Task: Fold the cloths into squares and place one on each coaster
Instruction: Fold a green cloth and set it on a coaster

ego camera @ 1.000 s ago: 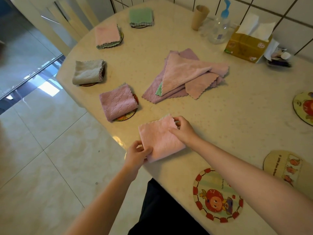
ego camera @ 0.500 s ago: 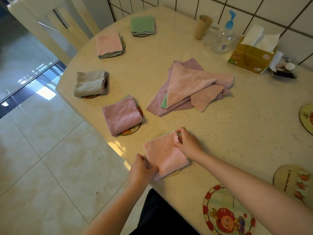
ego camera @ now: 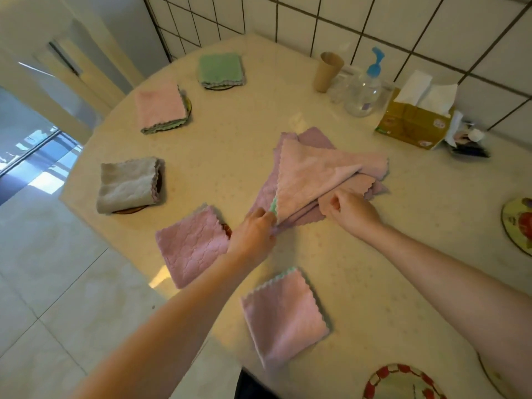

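A loose pile of pink and mauve cloths (ego camera: 313, 168) lies mid-table. My left hand (ego camera: 254, 231) pinches the pile's near-left corner, by a green edge. My right hand (ego camera: 349, 210) grips a pink cloth at the pile's near edge. A folded pink square (ego camera: 283, 315) lies near the table's front edge, free of both hands. Other folded squares sit on coasters: mauve (ego camera: 191, 244), grey (ego camera: 128, 184), pink (ego camera: 159, 108) and green (ego camera: 220, 69). Bare coasters show at the bottom (ego camera: 403, 381) and the right edge (ego camera: 518, 223).
Along the tiled wall stand a brown paper cup (ego camera: 328, 70), a clear pump bottle (ego camera: 364, 90) and a tissue box (ego camera: 411, 122). The round table's rim (ego camera: 86, 156) curves on the left, with tiled floor below.
Both hands let go of the folded pink square near the front edge and moved away to the cloth pile, where they now grip it. The camera has tilted up.
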`<state>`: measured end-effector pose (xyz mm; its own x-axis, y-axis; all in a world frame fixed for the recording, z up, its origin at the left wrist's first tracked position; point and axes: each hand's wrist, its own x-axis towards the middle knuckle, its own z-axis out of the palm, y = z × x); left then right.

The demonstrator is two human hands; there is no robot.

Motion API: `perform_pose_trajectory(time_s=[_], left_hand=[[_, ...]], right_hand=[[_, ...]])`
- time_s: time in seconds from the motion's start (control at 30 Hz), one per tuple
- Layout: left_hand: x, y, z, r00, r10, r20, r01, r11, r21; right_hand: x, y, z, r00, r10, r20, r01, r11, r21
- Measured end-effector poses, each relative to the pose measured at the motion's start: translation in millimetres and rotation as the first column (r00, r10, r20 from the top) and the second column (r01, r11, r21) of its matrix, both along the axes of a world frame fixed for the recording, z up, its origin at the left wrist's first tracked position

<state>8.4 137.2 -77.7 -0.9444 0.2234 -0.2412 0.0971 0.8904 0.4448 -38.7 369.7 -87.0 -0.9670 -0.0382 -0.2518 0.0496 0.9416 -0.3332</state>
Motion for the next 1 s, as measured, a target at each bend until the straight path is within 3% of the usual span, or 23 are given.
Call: perform_pose_trajectory(time_s=[0.1,0.2,0.27,0.4,0.47,0.6,0.67,0.73,0.83,1.0], left_hand=[[-35,25,-16,0.999,-0.030,0.012,0.031,0.998,-0.060],[-52,39,-28,0.994,0.096,0.052,-0.093,0.994,-0.055],[-55,40,-33,0.990,0.127,0.054,-0.124,0.991,-0.059],[-66,20,-36,0.989,0.124,0.079,-0.128,0.990,0.052],[-77,11,-31,0.981,0.172,0.085,-0.179,0.980,0.086],[-96,6,-11,0.938,0.324,0.127,-0.348,0.884,0.313],[-101,12,-3,0.962,0.252,0.110,-0.274,0.896,0.349],[-98,26,3,0.995,0.047,0.084,-0.074,0.930,0.361],[-93,52,3,0.984,-0.180,-0.001,0.173,0.947,0.270],[-95,74,18,0.995,-0.072,-0.072,0.081,0.988,0.134]], right_hand=[[-19,2,1,0.999,0.037,-0.039,-0.031,0.992,0.123],[-22,-3,-11,0.999,0.040,0.017,-0.043,0.982,0.186],[-18,-8,-20,1.000,0.012,-0.024,-0.007,0.979,0.204],[-17,-1,-31,0.995,0.094,0.018,-0.095,0.956,0.277],[-18,4,-30,0.996,0.092,0.009,-0.092,0.968,0.233],[-23,13,-10,0.992,-0.004,-0.128,0.009,0.999,0.041],[-29,16,10,0.981,-0.101,-0.167,0.089,0.993,-0.080],[-35,16,30,0.975,-0.138,-0.172,0.101,0.973,-0.209],[-42,15,54,0.960,-0.139,-0.241,0.044,0.931,-0.362],[-49,12,86,0.943,-0.081,-0.324,-0.083,0.883,-0.461]])
